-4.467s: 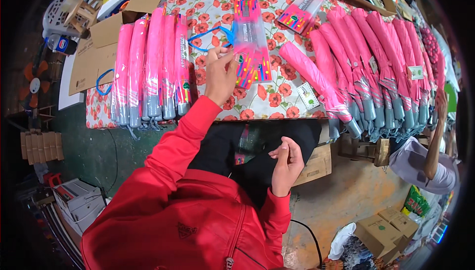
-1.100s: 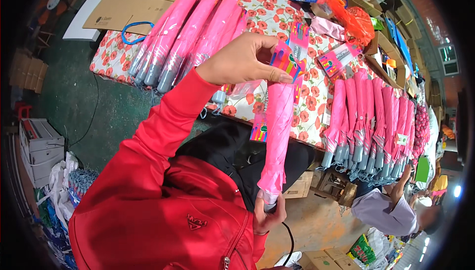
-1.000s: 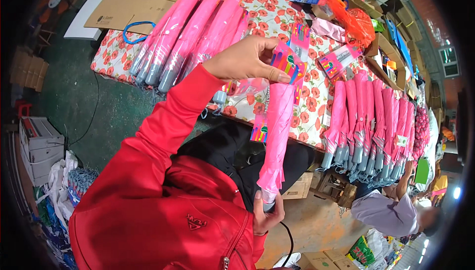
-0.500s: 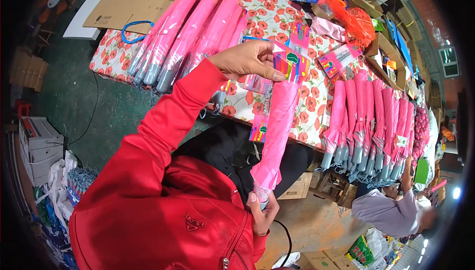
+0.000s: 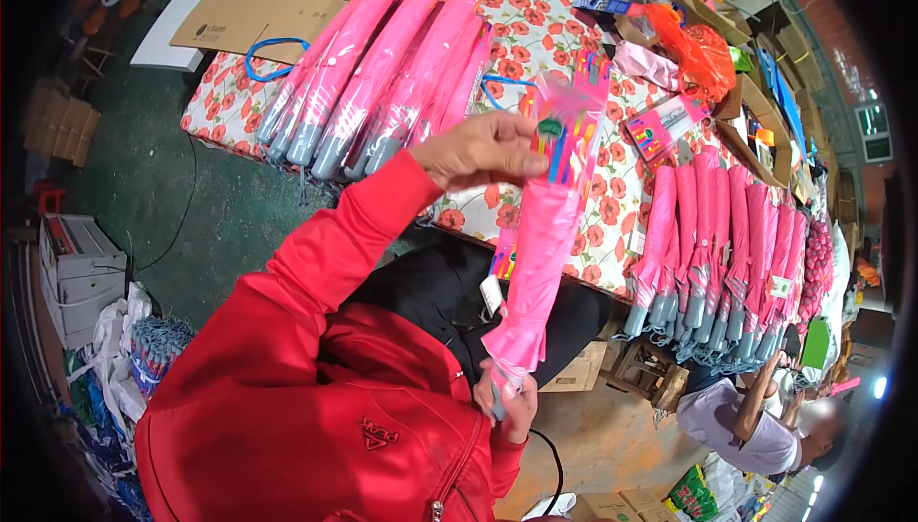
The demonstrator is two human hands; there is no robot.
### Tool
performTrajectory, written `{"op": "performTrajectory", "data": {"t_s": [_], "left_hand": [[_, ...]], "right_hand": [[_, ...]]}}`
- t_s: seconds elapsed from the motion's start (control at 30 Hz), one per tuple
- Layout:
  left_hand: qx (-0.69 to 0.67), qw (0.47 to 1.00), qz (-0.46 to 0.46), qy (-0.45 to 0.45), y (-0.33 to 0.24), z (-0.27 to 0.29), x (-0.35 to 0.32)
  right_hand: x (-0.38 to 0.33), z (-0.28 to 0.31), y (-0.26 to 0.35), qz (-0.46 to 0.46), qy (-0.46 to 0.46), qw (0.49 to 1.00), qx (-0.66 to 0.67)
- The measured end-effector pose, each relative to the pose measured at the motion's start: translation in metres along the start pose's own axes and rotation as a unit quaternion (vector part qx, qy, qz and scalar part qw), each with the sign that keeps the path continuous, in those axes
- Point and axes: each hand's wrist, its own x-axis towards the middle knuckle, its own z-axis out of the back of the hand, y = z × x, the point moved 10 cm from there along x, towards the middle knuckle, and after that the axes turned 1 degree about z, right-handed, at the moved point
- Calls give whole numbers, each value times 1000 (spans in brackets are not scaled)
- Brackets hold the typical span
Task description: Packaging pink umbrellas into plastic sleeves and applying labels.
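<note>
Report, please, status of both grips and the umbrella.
Left grip at printed sleeve. Right grip holds pink umbrella by handle end. Nothing visibly in the way.

From the wearer's head a wide fisheye looks down, lap near, table beyond

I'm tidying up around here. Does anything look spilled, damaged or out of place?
Nothing looks spilled or damaged; the pink umbrella in the right hand shows no tear. One mild oddity: a blue loop lies left of the wrapped umbrellas, looking stray; whether it runs beneath them is hidden.
</note>
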Motion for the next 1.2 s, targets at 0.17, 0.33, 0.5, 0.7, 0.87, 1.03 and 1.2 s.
{"op": "performTrajectory", "data": {"t_s": [0.17,0.33,0.5,0.7,0.87,1.03,1.2], "left_hand": [[-1,998,-14,-54,-11,-1,-9],[-19,997,-30,-75,0,-5,-13],[49,993,4,-105,26,0,-21],[48,983,2,-179,39,8,-35],[59,997,37,-29,61,-48,-44],[64,981,-16,-185,34,-16,-41],[-22,961,-64,-269,13,10,-49]], "right_hand": [[12,-5,-1,1,-7,998,-66],[23,-8,-5,-16,26,998,-49],[23,-19,-3,22,11,999,-42],[28,-20,21,25,-54,984,-167],[32,-31,-11,-30,55,990,130],[22,-25,-16,-82,78,987,117],[14,-11,-20,-73,78,994,-37]]}}
